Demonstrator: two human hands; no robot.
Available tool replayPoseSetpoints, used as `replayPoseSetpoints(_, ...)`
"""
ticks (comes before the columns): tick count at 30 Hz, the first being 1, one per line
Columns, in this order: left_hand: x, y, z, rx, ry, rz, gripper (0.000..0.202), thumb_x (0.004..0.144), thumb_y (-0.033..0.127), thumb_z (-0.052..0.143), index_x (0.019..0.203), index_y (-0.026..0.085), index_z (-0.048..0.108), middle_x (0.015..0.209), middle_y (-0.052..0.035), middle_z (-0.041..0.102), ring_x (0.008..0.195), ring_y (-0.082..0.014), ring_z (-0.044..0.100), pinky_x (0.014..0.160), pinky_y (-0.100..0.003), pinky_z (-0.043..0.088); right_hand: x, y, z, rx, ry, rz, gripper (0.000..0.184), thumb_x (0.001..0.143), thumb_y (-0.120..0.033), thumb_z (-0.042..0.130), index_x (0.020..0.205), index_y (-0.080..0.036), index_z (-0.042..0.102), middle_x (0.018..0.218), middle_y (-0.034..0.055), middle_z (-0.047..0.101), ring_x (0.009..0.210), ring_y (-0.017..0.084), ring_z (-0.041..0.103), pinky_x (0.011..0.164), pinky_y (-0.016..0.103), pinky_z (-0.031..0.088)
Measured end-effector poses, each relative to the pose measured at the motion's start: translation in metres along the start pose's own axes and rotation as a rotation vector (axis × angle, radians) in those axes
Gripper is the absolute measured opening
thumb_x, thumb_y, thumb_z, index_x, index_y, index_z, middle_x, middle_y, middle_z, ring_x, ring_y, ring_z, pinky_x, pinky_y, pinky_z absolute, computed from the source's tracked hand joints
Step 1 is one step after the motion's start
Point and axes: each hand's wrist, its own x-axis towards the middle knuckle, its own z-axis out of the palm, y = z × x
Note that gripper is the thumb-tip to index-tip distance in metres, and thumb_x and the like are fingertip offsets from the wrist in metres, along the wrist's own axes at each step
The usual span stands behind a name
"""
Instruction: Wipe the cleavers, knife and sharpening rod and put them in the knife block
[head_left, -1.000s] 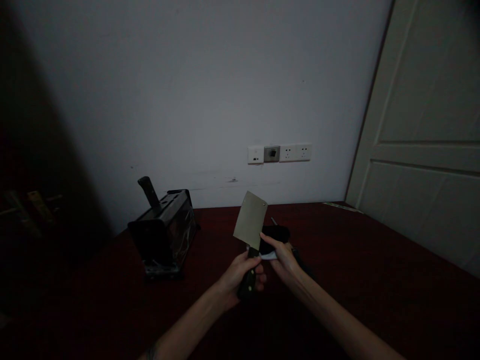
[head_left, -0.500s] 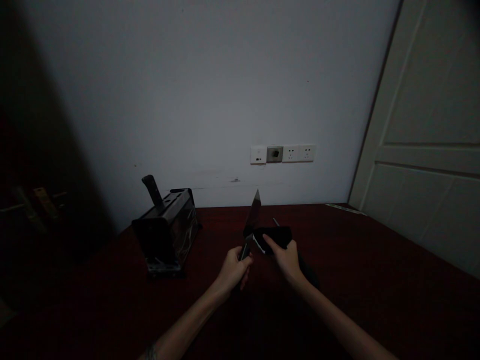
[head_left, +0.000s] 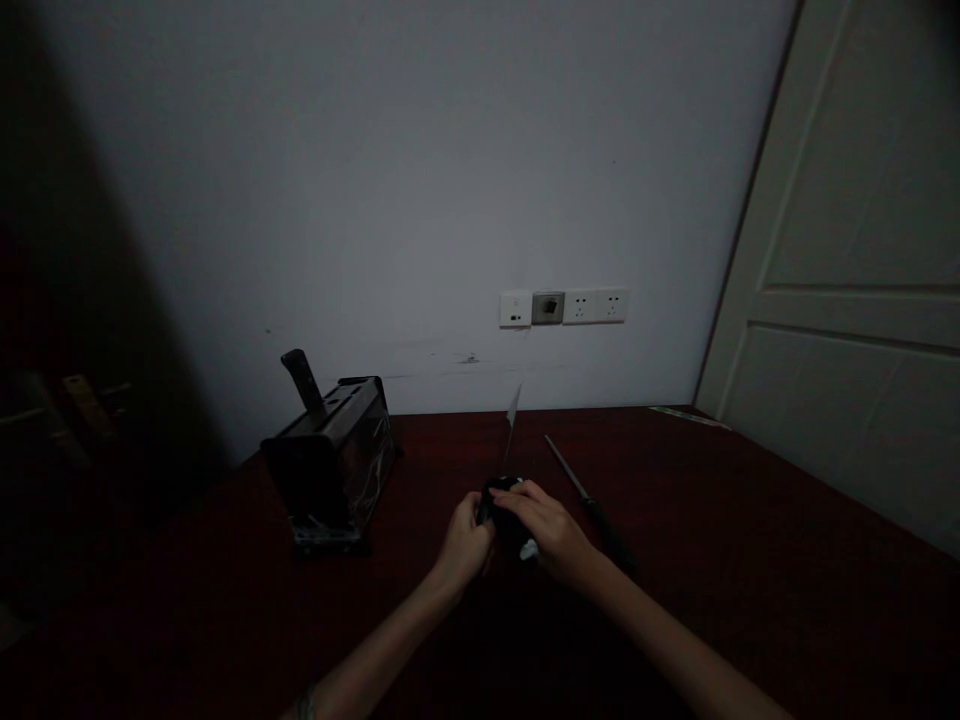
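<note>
My left hand [head_left: 466,540] is closed around the dark handle of a kitchen knife [head_left: 512,415]. The knife's blade points up and away from me, seen nearly edge-on. My right hand [head_left: 553,530] grips a black cloth [head_left: 514,530] with white patches and presses it at the base of the blade, close against my left hand. Part of the handle and lower blade is hidden behind the cloth and fingers. To the right, a sharpening steel [head_left: 589,500] with a black handle lies on the table, its handle partly beside my right forearm.
On the left of the dark red table [head_left: 450,450] stands a knife block [head_left: 330,470] with one black-handled knife [head_left: 301,380] in it. Behind the table is a wall [head_left: 375,200] with sockets [head_left: 562,307]. A pale door [head_left: 847,300] is at the right.
My right hand has brought the black cloth leftward onto the knife near its handle. The blade has turned from showing its flat side to nearly edge-on. More of the sharpening steel is uncovered.
</note>
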Motion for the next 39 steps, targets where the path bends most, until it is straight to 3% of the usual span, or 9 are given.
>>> replayPoseSetpoints(6,-0.003,0.004,0.001,0.072,0.041,0.064,0.016,0.068,0.021,0.054,0.083,0.015,0.052,0.059,0.0024,0.054,0.05,-0.0105,0.049,0.047,-0.02,0.037,0.007,-0.002,-0.006,-0.037,-0.001,-0.054,0.039,0.082,-0.006,0.038,0.121,-0.008,0.044,0.108,0.0193,0.061,0.093,0.024,0.054,0.077,0.038,0.051)
replayPoseSetpoints(11,-0.001,0.006,0.0,0.084,0.057,0.203,0.017,0.063,0.014,0.054,0.08,0.013,0.055,0.077,-0.004,0.061,0.073,-0.0159,0.055,0.066,-0.024,0.042,0.007,-0.002,-0.005,-0.015,-0.031,-0.017,0.041,0.082,-0.007,0.039,0.123,-0.008,0.043,0.112,0.0195,0.058,0.096,0.024,0.053,0.079,0.037,0.05)
replayPoseSetpoints(25,0.002,-0.007,0.002,0.046,0.069,0.231,0.021,0.064,0.025,0.061,0.081,0.013,0.054,0.079,-0.0048,0.06,0.076,-0.0172,0.055,0.069,-0.026,0.043,0.005,0.0,-0.007,0.033,0.0,0.001,0.048,0.075,-0.007,0.048,0.122,-0.013,0.041,0.102,0.0157,0.062,0.087,0.023,0.053,0.071,0.038,0.05)
replayPoseSetpoints(27,0.001,-0.005,0.003,0.041,0.091,0.235,0.021,0.063,0.024,0.061,0.079,0.014,0.053,0.077,-0.0037,0.06,0.072,-0.0153,0.056,0.066,-0.024,0.044,0.005,0.001,-0.007,0.031,0.014,0.001,0.048,0.075,-0.006,0.047,0.122,-0.013,0.041,0.101,0.0151,0.062,0.086,0.023,0.053,0.071,0.037,0.05)
replayPoseSetpoints(29,-0.001,-0.002,0.003,0.053,0.093,0.172,0.021,0.064,0.027,0.059,0.078,0.016,0.049,0.065,0.0007,0.057,0.055,-0.0115,0.053,0.052,-0.021,0.042,0.005,0.001,-0.007,0.032,0.016,0.001,0.047,0.076,-0.006,0.047,0.122,-0.013,0.041,0.1,0.0148,0.062,0.086,0.023,0.053,0.071,0.037,0.05)
replayPoseSetpoints(32,-0.003,0.0,0.003,0.08,0.053,0.033,0.02,0.068,0.03,0.053,0.078,0.02,0.039,0.042,0.0095,0.044,0.03,-0.0087,0.038,0.032,-0.018,0.03,0.005,0.001,-0.008,0.031,-0.01,0.016,0.046,0.075,-0.007,0.049,0.12,-0.012,0.043,0.098,0.0149,0.062,0.086,0.023,0.053,0.069,0.036,0.05)
replayPoseSetpoints(39,0.0,0.005,-0.001,0.079,0.06,-0.009,0.027,0.067,0.025,0.055,0.079,0.022,0.031,0.037,0.0104,0.046,0.026,-0.0093,0.041,0.027,-0.015,0.029,-0.001,0.011,-0.009,-0.005,-0.069,0.013,0.043,0.074,-0.011,0.05,0.116,-0.011,0.046,0.092,0.0139,0.063,0.084,0.022,0.054,0.068,0.035,0.049)
